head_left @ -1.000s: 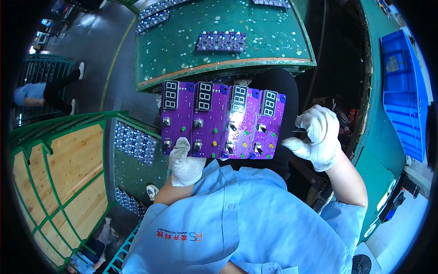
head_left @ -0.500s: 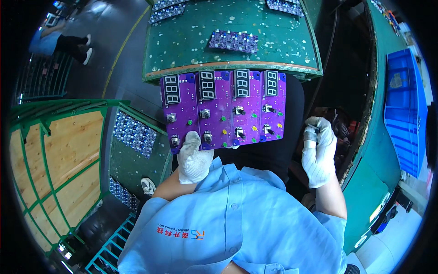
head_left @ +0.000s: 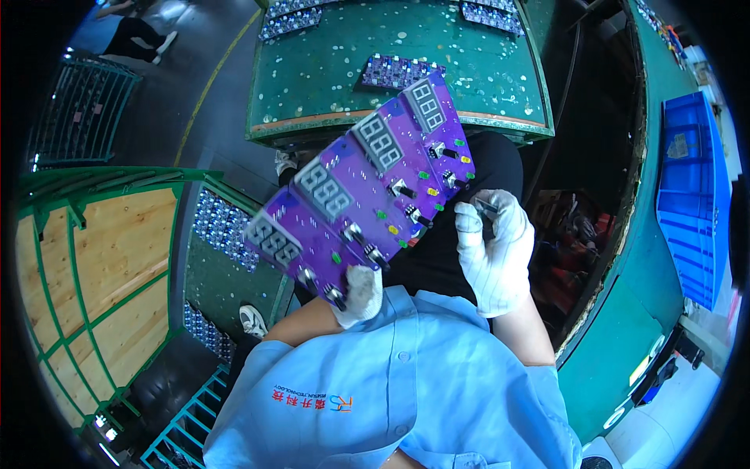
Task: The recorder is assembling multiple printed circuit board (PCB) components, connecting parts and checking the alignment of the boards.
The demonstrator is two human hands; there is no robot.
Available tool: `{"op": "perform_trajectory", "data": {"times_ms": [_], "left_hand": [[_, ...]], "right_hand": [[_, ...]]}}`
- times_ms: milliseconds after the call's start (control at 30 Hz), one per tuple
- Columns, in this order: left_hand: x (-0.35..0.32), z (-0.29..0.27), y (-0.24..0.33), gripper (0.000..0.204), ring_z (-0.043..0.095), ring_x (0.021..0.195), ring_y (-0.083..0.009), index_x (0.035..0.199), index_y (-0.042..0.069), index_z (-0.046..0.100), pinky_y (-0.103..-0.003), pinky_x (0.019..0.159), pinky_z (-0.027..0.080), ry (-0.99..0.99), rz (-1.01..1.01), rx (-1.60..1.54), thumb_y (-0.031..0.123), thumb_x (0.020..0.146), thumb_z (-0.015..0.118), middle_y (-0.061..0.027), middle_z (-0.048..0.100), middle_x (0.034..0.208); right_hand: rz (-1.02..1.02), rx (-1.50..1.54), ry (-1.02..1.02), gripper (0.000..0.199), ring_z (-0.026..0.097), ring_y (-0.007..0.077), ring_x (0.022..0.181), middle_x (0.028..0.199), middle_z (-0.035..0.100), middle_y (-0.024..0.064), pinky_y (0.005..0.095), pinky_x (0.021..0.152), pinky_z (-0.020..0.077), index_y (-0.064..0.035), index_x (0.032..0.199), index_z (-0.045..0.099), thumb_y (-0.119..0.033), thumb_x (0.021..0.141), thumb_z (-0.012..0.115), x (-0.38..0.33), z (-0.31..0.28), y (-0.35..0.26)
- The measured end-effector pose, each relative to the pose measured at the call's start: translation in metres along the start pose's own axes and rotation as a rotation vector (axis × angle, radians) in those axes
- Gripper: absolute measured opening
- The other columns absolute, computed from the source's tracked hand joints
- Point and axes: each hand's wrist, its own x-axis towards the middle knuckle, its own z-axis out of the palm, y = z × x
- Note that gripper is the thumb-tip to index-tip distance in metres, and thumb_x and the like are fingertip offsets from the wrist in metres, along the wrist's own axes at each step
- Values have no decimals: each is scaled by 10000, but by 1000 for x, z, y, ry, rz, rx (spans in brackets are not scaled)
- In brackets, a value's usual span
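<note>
My left hand [head_left: 362,297], in a white glove, grips the lower left corner of a purple circuit board panel [head_left: 348,152]. The panel is tilted, its right end raised toward the far table. Along its upper edge sit several digit displays; knob shafts and small green and yellow lights run along the lower side. Just off the panel's lower right edge is my right hand [head_left: 494,258], also gloved. Its thumb and fingers close on a small dark piece [head_left: 486,207], too little of which shows to tell its kind.
Ahead, a green table [head_left: 336,86] bears another purple board panel [head_left: 402,72] and more boards at its far corners. More boards [head_left: 226,227] lie on a lower green surface at left, beside a wood-panelled green frame [head_left: 117,258]. A blue bin [head_left: 691,195] stands at right. Another person [head_left: 133,35] is far left.
The panel has turned, its right end going up and its left end down. My right hand has come left, close to the panel. The far person has shifted.
</note>
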Motion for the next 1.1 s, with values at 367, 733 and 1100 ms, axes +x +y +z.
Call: {"op": "perform_trajectory", "data": {"times_ms": [367, 733, 1100], "left_hand": [[3, -8, 5, 391, 520, 999, -226, 1185, 24, 447, -383, 888, 410, -83, 107, 537, 109, 806, 487, -121, 508, 1136], [-13, -20, -1, 359, 544, 948, -237, 1154, 3, 471, -372, 839, 438, -127, 191, 1061, 134, 819, 468, -140, 522, 1101], [-31, -40, -17, 343, 567, 898, -248, 1122, -19, 495, -361, 791, 465, -185, 279, 1592, 158, 832, 450, -160, 536, 1065]], "right_hand": [[-71, 33, 111, 262, 521, 247, 496, 592, 526, 74, 308, 449, 422, -51, 705, 479, -173, 703, 710, 21, 16, -17], [-23, 47, 5, 340, 530, 237, 507, 612, 534, 84, 313, 467, 433, -43, 704, 479, -245, 658, 748, 23, 3, -13], [-204, -237, -52, 349, 523, 245, 550, 653, 520, 75, 344, 467, 423, -42, 774, 484, -345, 736, 651, 28, 3, -10]]}}
